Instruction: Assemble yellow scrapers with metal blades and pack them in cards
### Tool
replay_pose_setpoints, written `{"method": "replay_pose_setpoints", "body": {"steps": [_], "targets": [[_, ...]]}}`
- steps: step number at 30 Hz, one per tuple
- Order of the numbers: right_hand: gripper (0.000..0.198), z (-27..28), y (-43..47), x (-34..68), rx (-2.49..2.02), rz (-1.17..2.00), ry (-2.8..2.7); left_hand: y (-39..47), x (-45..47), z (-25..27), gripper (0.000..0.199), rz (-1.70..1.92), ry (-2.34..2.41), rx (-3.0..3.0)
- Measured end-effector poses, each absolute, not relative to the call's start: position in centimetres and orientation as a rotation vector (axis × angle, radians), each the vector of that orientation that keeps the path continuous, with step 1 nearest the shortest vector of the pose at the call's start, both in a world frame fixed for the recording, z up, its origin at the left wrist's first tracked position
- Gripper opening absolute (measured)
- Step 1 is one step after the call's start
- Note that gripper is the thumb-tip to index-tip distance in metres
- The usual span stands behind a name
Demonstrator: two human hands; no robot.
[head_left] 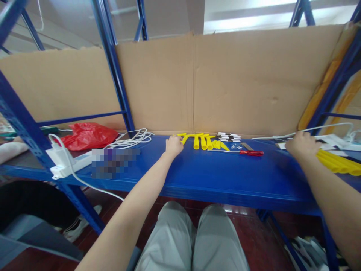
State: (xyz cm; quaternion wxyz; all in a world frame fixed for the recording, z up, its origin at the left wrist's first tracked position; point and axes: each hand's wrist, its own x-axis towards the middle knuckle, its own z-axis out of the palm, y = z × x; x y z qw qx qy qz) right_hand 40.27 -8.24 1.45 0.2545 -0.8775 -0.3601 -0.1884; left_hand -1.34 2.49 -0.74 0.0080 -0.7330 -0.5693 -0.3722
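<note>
My left hand (pixel 174 145) reaches to the back of the blue shelf, its fingers curled at a short yellow tube (pixel 184 139), the leftmost of a row. Just right of it stand several more yellow tubes (pixel 203 143) with flared, handle-like tops. My right hand (pixel 303 145) is over white sheets (pixel 281 145) at the far right, fingers bent down and their tips hidden; what they hold I cannot make out. Longer yellow tubes (pixel 340 162) lie beside that wrist. A screwdriver with a red handle (pixel 252 153) lies between my hands.
Black-and-white sticks (pixel 229 137), flat yellow pieces (pixel 216 144) and small clear bits (pixel 236 146) lie along the back. Cardboard (pixel 239 79) walls the rear. At left are a red plastic bag (pixel 90 135), white cables (pixel 135 138) and a power strip (pixel 80 161). Blue posts (pixel 113 67) frame the shelf.
</note>
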Motion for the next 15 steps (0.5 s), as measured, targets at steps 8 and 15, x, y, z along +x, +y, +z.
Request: {"method": "replay_pose_setpoints", "body": {"steps": [8,15], "targets": [[0.044,4.5,-4.0,32.5,-2.046,-0.516,-1.195,1.9,-1.6,-1.0,0.029,-0.788,-1.923,-2.234],[0.037,0.8,-0.3,30.6,-1.685,-0.397,-1.29,2.2,-1.8,-1.2,0.042,-0.748,-2.12,-2.243]]}}
